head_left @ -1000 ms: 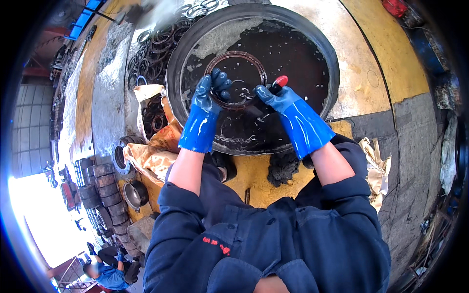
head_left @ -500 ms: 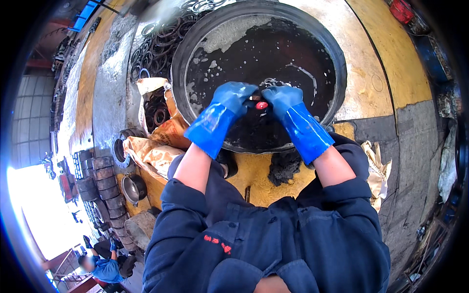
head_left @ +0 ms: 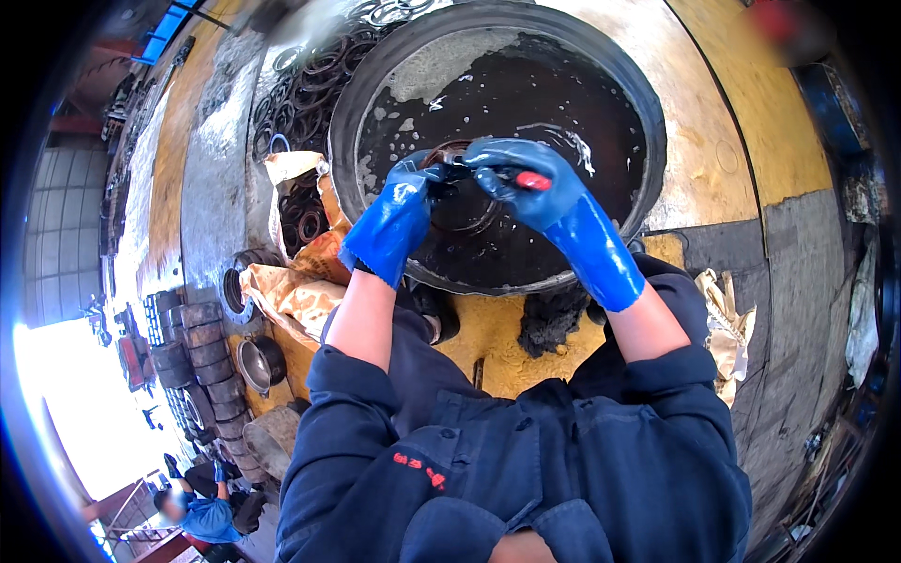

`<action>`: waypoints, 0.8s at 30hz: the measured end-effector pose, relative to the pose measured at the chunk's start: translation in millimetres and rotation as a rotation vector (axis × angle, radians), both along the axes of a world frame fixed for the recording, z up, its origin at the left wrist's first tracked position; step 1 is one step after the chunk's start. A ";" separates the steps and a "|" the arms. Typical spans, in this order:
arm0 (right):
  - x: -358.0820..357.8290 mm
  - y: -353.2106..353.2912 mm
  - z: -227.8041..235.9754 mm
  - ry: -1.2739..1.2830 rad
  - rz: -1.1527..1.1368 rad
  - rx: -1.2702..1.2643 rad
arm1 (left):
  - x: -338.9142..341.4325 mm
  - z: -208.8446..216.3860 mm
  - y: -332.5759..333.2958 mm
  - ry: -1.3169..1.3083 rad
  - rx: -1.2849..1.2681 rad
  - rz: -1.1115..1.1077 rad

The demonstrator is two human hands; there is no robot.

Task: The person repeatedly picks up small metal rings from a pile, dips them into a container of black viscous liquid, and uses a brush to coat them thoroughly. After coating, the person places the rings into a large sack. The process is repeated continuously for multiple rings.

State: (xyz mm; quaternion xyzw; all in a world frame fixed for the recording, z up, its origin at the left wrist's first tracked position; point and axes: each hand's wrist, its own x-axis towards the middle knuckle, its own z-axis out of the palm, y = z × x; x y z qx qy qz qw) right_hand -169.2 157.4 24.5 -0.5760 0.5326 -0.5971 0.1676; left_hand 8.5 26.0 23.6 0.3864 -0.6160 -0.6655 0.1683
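Both my hands wear long blue rubber gloves and meet above a wide round tub [head_left: 649,122] of dark liquid. My left hand [head_left: 410,188] is closed on a thin brownish-black ring [head_left: 453,148], whose lower curve hangs over the liquid. Closed around a tool with a red handle end [head_left: 533,180] is my right hand [head_left: 530,169]; the glove covers most of it, so its kind cannot be told. The tool's dark front part touches or nearly touches the ring beside my left fingers. Pale foam drifts on the liquid.
Many dark rings [head_left: 324,80] lie heaped left of the tub. Beside it, an open sack [head_left: 298,164] holds more rings. Stacked dark cylinders [head_left: 211,366] and a metal bowl [head_left: 261,364] stand farther left. A black clump [head_left: 552,324] lies between my legs. Another person [head_left: 208,518] sits at lower left.
My right hand has lifted and turned, bringing the red handle up and to the right. My left hand has shifted slightly left, and the ring now shows clearly.
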 end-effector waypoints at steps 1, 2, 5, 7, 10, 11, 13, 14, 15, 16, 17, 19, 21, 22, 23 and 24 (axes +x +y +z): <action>1.0 -1.8 -5.2 0.066 -0.043 -0.036 | -2.7 0.7 0.5 0.002 0.092 0.061; -1.7 -1.6 -8.2 0.099 -0.104 -0.014 | -6.9 1.5 0.2 0.004 0.184 0.122; -12.7 1.7 -27.3 0.107 -0.297 0.046 | -11.1 4.6 -3.8 0.034 0.276 0.122; -8.3 2.7 -29.0 -0.245 -0.360 0.350 | -13.0 3.1 -7.4 0.036 0.250 0.108; -8.3 3.0 -35.7 -0.490 -0.359 0.631 | -14.3 7.3 -5.9 0.071 0.195 0.151; -9.7 2.6 -41.2 -0.523 -0.344 0.696 | -11.8 -2.4 -10.8 0.092 0.178 0.157; -9.2 1.6 -50.4 -0.590 -0.292 0.743 | -12.0 -9.0 -17.1 0.145 0.201 0.185; -5.3 5.2 -55.6 -0.557 -0.300 0.775 | -12.2 -12.2 -20.4 0.172 0.212 0.199; -0.9 7.3 -60.0 -0.595 -0.254 0.758 | -12.8 -15.6 -23.3 0.190 0.226 0.190; 3.1 8.6 -65.2 -0.634 -0.208 0.740 | -12.4 -19.1 -24.9 0.167 0.211 0.198; 6.2 9.0 -69.7 -0.694 -0.180 0.746 | -12.5 -22.7 -26.3 0.145 0.197 0.205; 6.0 10.4 -64.2 -0.676 -0.182 0.788 | -6.9 -27.8 -31.6 0.095 0.164 0.221; -1.7 13.1 -59.0 -0.605 -0.173 0.829 | -3.3 -28.3 -38.2 0.090 0.159 0.216; -5.4 15.4 -57.1 -0.513 -0.240 0.852 | -2.8 -27.8 -38.9 0.087 0.156 0.214; -9.0 17.6 -55.0 -0.420 -0.305 0.873 | -2.3 -27.5 -39.1 0.058 0.162 0.235; -11.0 18.4 -50.4 -0.326 -0.373 0.893 | -3.6 -26.7 -37.5 0.054 0.171 0.244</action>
